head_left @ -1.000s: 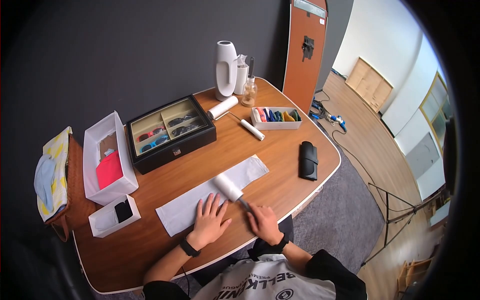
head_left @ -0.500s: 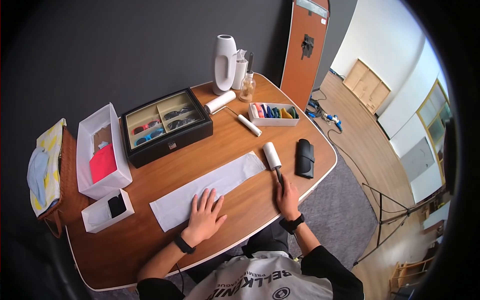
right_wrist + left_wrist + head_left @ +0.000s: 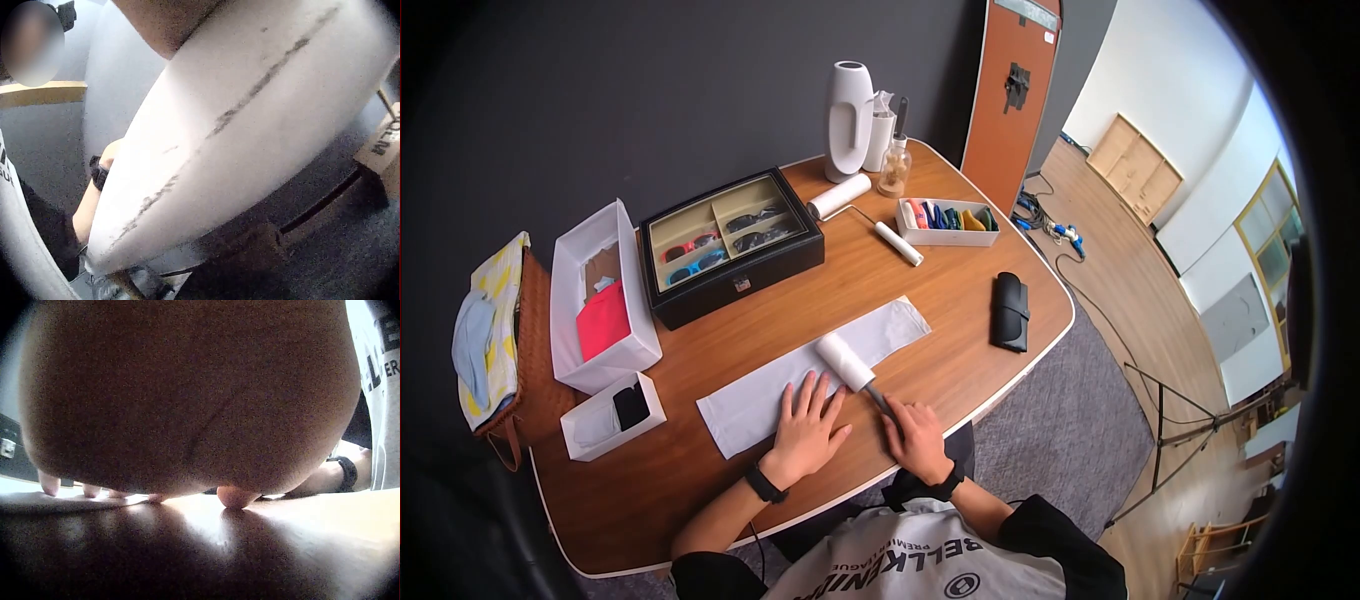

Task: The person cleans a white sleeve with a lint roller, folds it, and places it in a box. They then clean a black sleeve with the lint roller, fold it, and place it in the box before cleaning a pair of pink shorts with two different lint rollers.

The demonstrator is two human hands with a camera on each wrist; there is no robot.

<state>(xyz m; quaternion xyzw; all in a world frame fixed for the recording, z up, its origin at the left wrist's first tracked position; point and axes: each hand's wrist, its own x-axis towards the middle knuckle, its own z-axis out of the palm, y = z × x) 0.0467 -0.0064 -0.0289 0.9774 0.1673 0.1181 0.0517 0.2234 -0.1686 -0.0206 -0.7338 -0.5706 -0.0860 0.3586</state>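
A long light grey strip of cloth (image 3: 755, 398) lies flat and slanted across the front of the wooden table. My left hand (image 3: 802, 430) rests on its near edge, fingers spread and straight; in the left wrist view the fingertips (image 3: 232, 497) touch down under the dark palm. With my right hand (image 3: 917, 437) I grip the dark handle of a lint roller (image 3: 845, 361). Its white roll lies over the middle of the cloth, just right of my left fingers. The right wrist view shows a scuffed white edge (image 3: 250, 125) up close, with the roller out of sight.
Left of the cloth stand a black sunglasses case (image 3: 740, 290), a white box with red cloth (image 3: 605, 325) and a small white box (image 3: 640, 432). Farther back are another roller (image 3: 897, 243), a box of folded cloths (image 3: 947, 237) and a white vase (image 3: 849, 120). A black pouch (image 3: 1010, 312) lies right.
The lint roller went from the cloth out past its right end, then came back left onto the middle beside my left hand. My left hand stayed on the cloth.
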